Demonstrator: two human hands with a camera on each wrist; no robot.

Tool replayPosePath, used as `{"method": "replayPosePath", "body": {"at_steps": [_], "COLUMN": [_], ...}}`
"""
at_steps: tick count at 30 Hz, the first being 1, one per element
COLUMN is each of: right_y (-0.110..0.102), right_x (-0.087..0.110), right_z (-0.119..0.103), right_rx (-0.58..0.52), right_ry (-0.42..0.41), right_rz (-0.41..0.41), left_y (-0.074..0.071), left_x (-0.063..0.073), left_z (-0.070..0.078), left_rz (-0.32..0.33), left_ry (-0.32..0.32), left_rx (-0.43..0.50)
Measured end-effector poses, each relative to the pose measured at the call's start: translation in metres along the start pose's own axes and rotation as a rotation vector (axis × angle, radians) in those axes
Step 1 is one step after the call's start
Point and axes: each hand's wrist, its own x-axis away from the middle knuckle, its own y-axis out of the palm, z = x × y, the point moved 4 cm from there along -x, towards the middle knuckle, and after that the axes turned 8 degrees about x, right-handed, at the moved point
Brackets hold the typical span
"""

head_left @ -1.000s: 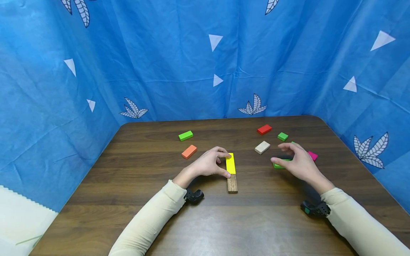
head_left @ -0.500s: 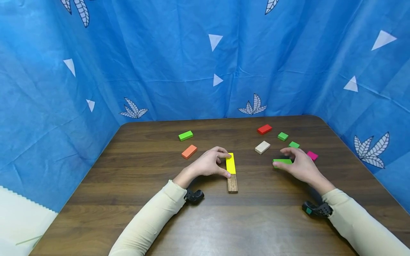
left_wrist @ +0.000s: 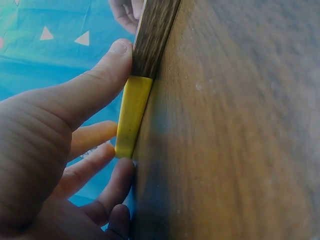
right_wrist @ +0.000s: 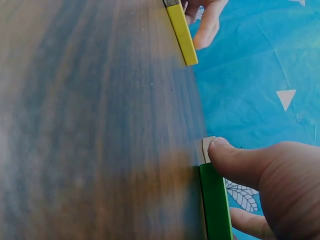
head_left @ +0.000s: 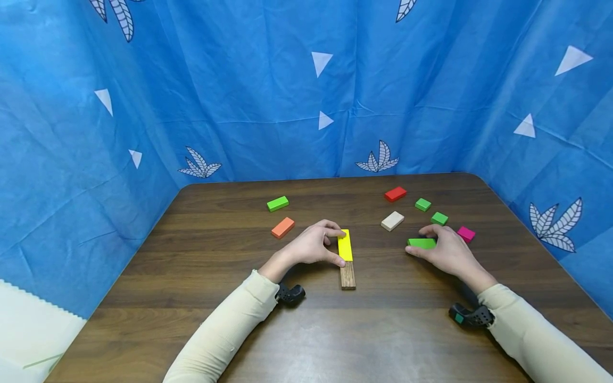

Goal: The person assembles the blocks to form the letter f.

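Observation:
In the head view my left hand [head_left: 318,243] holds a yellow block [head_left: 345,246] flat on the table, its thumb near the seam with a dark wood-grain block [head_left: 347,275]. Those two blocks lie end to end in a line. In the left wrist view the fingers reach the far end of the yellow block [left_wrist: 133,112]. On the right side, my right hand [head_left: 447,250] grips a green block [head_left: 421,243], thumb along its near side and fingers behind it. The right wrist view shows the thumb at the upper end of the green block [right_wrist: 215,200].
An orange block [head_left: 283,227] and a light green block [head_left: 278,203] lie left of the middle. Farther right lie a beige block [head_left: 392,221], a red block [head_left: 395,193], two small green blocks [head_left: 439,218] and a magenta block [head_left: 466,234]. A blue curtain [head_left: 268,96] hangs behind the table.
My right hand has closed in on the green block, its thumb moving to the near side. The left hand and the yellow and wood-grain blocks have stayed in place.

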Motion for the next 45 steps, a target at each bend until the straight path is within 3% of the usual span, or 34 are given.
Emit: {"method": "replayPosePath", "body": {"at_steps": [17, 25, 37, 45], "right_y": [-0.002, -0.004, -0.007, -0.007], "right_x": [0.0, 0.001, -0.005, -0.008], "right_z": [0.0, 0.001, -0.011, -0.022], "right_rx": [0.011, -0.012, -0.042, -0.031], "right_ry": [-0.071, -0.051, -0.045, -0.105], "right_rz": [0.023, 0.013, 0.037, 0.084], "left_y": [0.0, 0.0, 0.0, 0.001], "left_x": [0.002, 0.002, 0.001, 0.0], "left_z": [-0.002, -0.001, -0.002, -0.001], "left_rz": [0.006, 0.0, 0.003, -0.002], "left_ry": [-0.007, -0.005, -0.006, -0.014], "left_rx": [-0.006, -0.011, -0.014, -0.018]}}
